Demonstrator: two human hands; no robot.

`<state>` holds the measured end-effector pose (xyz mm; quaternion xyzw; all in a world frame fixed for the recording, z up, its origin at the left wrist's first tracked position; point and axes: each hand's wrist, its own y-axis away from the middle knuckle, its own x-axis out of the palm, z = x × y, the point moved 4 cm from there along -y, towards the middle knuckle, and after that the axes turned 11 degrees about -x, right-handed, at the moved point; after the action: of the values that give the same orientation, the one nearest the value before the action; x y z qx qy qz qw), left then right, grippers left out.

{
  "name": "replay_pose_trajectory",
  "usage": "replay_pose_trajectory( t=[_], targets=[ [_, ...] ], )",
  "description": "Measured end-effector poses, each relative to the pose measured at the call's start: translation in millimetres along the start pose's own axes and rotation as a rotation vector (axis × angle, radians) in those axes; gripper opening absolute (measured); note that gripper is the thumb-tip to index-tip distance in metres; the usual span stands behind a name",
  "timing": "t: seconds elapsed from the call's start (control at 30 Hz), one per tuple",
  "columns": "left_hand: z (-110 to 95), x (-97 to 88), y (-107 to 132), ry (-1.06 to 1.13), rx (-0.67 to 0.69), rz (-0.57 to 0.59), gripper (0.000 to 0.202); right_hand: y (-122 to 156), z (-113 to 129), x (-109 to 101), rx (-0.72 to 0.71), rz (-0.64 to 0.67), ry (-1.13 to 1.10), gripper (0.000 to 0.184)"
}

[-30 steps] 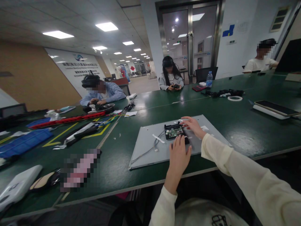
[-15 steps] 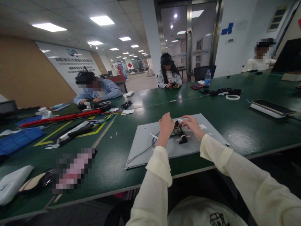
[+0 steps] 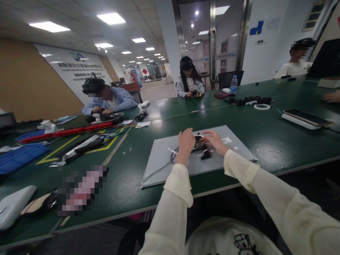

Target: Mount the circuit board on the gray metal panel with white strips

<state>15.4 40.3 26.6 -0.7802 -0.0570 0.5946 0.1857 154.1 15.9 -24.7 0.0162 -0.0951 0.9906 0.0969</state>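
Note:
A grey flat panel [image 3: 233,150] lies back side up on the green table [image 3: 132,184] in front of me. A small black circuit board [image 3: 198,144] sits at its middle, with grey cables [image 3: 162,167] running from it to the left. My left hand [image 3: 186,141] is curled in a loose fist at the board's left side, its fingers hidden behind the knuckles. My right hand [image 3: 214,141] rests on the board's right side with the fingers bent onto it. A black piece with white tape [image 3: 205,154] lies just in front of the board.
Three other people sit at the far side and right end of the table. A water bottle [image 3: 233,85], a tape roll [image 3: 261,106], black straps [image 3: 249,100], a flat device [image 3: 305,118], red bars [image 3: 66,131] and blue trays [image 3: 21,157] lie around.
My left hand moved from the panel's near side up to the board's left edge and curled shut. My right hand stayed on the board's right side. The view shifted slightly.

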Motion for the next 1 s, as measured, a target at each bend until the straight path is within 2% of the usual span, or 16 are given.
replay_pose_trajectory(
  t=[0.4,0.57,0.73,0.83,1.0],
  targets=[
    [2.9,16.9,0.9,-0.101,0.064,0.152,0.045,0.2,-9.2,-3.1,-0.027,-0.035,0.018,0.032],
    [4.3,20.2,2.0,-0.131,0.080,0.144,0.043,-0.3,-11.9,-3.4,-0.046,-0.034,0.005,0.031],
    [4.7,25.7,1.7,-0.146,0.108,0.189,0.043,0.3,-9.9,-3.1,-0.061,-0.014,0.048,0.031],
    [4.9,26.7,1.2,-0.146,0.109,0.197,0.043,0.2,-6.5,-4.9,-0.096,0.001,0.133,0.029],
    [4.4,26.7,0.1,-0.114,0.091,0.213,0.044,-2.8,0.1,-9.9,-0.222,0.037,0.412,0.028]
  ],
)
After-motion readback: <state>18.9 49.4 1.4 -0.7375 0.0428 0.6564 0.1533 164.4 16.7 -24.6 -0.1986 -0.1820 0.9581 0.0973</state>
